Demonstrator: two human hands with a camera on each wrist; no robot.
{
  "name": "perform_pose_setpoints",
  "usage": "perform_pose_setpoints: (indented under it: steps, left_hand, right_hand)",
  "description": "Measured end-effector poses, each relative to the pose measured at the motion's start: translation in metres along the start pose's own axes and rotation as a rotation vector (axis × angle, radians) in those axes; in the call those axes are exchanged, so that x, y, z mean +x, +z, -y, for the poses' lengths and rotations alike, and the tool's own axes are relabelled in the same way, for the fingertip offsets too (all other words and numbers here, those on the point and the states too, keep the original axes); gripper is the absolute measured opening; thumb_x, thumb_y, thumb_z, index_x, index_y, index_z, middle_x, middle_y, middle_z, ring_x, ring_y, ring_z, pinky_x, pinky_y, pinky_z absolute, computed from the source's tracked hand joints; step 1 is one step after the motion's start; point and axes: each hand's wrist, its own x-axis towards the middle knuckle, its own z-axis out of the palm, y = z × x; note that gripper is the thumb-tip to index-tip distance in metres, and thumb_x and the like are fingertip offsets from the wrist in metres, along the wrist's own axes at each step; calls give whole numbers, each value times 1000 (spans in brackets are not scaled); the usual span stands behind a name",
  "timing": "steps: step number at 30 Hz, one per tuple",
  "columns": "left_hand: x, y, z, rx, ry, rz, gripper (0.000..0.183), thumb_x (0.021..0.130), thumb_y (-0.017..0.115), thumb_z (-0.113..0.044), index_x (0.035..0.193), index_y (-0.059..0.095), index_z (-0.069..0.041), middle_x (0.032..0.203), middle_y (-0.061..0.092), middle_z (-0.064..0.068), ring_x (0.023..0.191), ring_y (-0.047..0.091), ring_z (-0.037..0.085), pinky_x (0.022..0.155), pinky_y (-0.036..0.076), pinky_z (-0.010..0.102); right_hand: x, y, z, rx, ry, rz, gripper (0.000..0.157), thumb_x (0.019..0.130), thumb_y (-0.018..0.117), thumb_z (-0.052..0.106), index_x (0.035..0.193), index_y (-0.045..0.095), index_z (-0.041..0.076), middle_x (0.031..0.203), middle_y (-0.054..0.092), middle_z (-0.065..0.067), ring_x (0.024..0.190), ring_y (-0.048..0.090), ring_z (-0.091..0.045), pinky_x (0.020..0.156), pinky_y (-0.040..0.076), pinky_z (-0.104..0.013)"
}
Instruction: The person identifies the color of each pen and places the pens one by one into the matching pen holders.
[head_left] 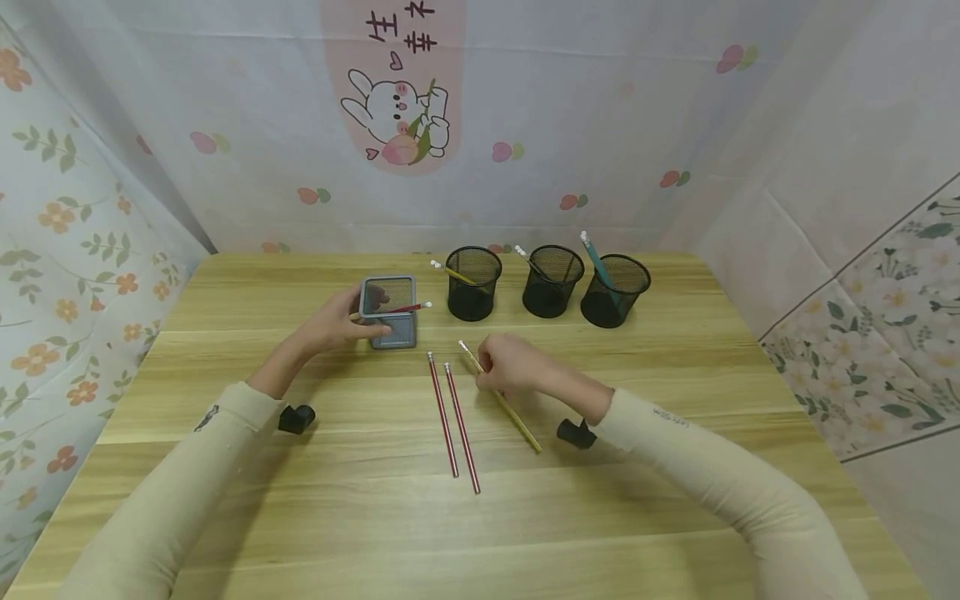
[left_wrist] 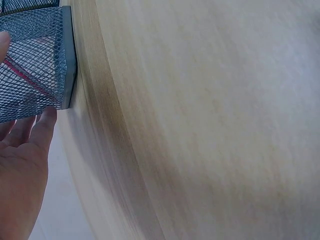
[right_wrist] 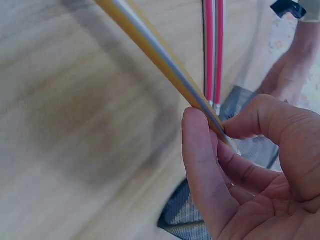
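My left hand [head_left: 337,321] grips a square grey mesh pen holder [head_left: 397,335], its thumb across the front and the other fingers around the side and back. A red pencil [head_left: 408,308] leans in this holder with its eraser end over the rim; its red shaft shows through the mesh in the left wrist view. My right hand [head_left: 513,364] pinches a yellow pencil [right_wrist: 160,60] between thumb and fingertips, near its eraser end. The yellow pencil slants toward the front of the table. Left of it, two red pencils [head_left: 442,414] [head_left: 462,429] lie side by side on the table.
Three round black mesh cups stand along the back: a left cup [head_left: 471,304] with a yellow pencil [head_left: 457,274], a middle cup [head_left: 546,298] with a dark pencil, and a right cup [head_left: 600,310] with a teal pencil [head_left: 596,258]. A patterned curtain [head_left: 255,125] hangs behind the wooden table.
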Motion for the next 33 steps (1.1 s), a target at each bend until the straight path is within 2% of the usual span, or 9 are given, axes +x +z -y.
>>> perform_pose_setpoints:
  steps: [7,11,18,22,26,33]
  left_hand:
    - [0,0,0,-12,-10,-1,61,79,77,-13,128,44,4,128,48,22,120,44,36,99,32,55]
    - [0,0,-1,-13,-8,4,61,79,77,-13,127,43,5,128,48,22,120,44,36,100,31,55]
    - [0,0,-1,-21,-7,-4,60,78,77,-12,126,45,4,127,49,21,118,45,35,99,32,56]
    - [0,0,-2,-22,1,-5,60,79,77,-12,127,45,5,127,49,22,119,45,36,99,31,57]
    - [0,1,-1,-11,-1,0,60,79,77,-13,127,45,4,127,49,21,119,44,36,99,31,57]
    - [0,1,-1,-11,-17,3,60,79,76,-13,127,45,4,127,49,20,119,45,35,99,32,56]
  right_hand:
    - [-3,-16,-1,0,-20,-30,16,81,61,8,67,54,7,49,55,-1,47,61,-23,46,42,-26]
    - [-4,-23,-2,3,-47,-64,15,80,62,8,68,55,8,48,55,-1,46,60,-23,43,39,-26]
    - [-6,-34,1,-40,-95,-155,10,77,61,8,69,56,11,51,52,4,40,48,-10,39,31,-22]
    - [-7,-39,4,-48,-97,-174,10,79,62,8,70,57,11,55,50,3,44,41,-10,44,30,-24]
    - [-8,-44,5,-48,-108,-201,9,79,62,7,72,58,11,59,52,1,49,42,-11,49,33,-26]
    - [-10,-52,10,-41,-150,-300,8,79,62,7,74,58,12,68,59,3,51,47,-13,47,36,-26]
